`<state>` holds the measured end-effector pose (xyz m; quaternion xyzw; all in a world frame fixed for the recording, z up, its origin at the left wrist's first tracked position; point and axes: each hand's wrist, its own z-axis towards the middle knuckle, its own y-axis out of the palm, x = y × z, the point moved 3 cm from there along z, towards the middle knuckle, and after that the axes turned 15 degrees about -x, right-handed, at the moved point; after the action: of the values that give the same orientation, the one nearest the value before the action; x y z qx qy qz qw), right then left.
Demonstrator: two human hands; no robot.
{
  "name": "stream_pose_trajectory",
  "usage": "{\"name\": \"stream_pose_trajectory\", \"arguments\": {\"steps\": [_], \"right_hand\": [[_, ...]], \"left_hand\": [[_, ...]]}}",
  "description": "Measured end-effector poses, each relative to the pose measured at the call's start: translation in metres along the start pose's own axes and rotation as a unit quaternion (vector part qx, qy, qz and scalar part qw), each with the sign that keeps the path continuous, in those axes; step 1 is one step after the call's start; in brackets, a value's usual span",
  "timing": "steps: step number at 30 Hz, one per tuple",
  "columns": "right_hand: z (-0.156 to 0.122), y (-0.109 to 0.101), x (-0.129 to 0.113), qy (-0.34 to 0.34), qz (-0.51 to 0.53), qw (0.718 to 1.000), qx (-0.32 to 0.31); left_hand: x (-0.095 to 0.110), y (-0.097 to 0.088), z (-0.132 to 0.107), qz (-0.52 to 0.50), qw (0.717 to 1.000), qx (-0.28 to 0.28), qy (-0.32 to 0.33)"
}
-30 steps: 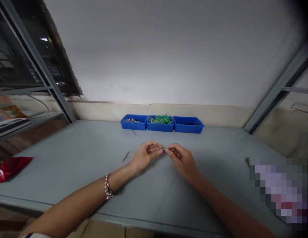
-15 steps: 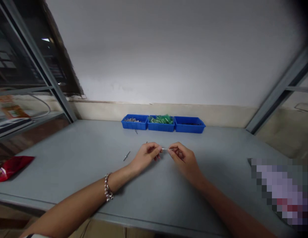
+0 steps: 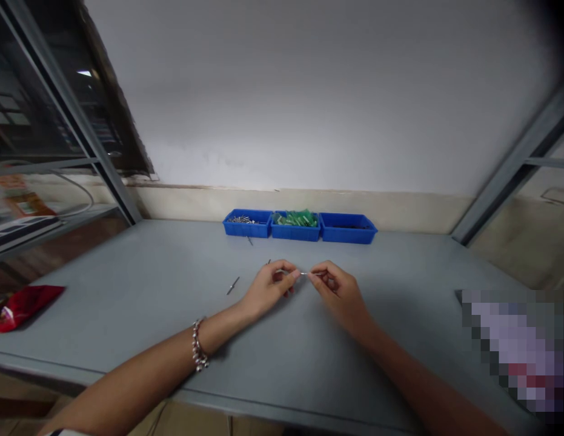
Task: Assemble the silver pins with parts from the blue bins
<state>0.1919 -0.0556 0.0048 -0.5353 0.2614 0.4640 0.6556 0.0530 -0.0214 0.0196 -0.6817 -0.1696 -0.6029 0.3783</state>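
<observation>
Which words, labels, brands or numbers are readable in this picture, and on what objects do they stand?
No text can be read.
Red packet: print too small and blurred.
Orange sheet behind the glass: blurred.
Blue bins: no labels visible.
Pixelated patch: unreadable.

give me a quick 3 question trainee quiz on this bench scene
1. True or false: both hands pinch one thin metal pin between them.
2. How many blue bins stand in the row at the back of the table?
3. Which bin holds green parts: A left, B middle, C right?

Key:
1. True: the left hand and right hand meet at the pin.
2. Three.
3. B, the middle one.
</observation>
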Motion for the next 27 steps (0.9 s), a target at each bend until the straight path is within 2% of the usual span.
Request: {"name": "stream_pose_trajectory", "arguments": {"steps": [5, 12, 16, 27], "right_hand": [[0.0, 0.0, 0.002, -0.012, 0.007, 1.0, -0.004], [0.0, -0.001, 0.004, 0.007, 0.043, 0.999, -0.002], [0.001, -0.001, 0.004, 0.011, 0.05, 0.999, 0.005], [0.0, -0.001, 0.003, -0.001, 0.042, 0.999, 0.001]], "left_hand": [[0.0, 0.0, -0.001, 0.032, 0.999, -0.001, -0.005], [-0.011, -0.003, 0.001, 0.068, 0.994, 0.051, 0.068], [-0.011, -0.003, 0.0, 0.096, 0.989, 0.075, 0.087], [-0.011, -0.002, -0.001, 0.092, 0.988, 0.076, 0.095]]}}
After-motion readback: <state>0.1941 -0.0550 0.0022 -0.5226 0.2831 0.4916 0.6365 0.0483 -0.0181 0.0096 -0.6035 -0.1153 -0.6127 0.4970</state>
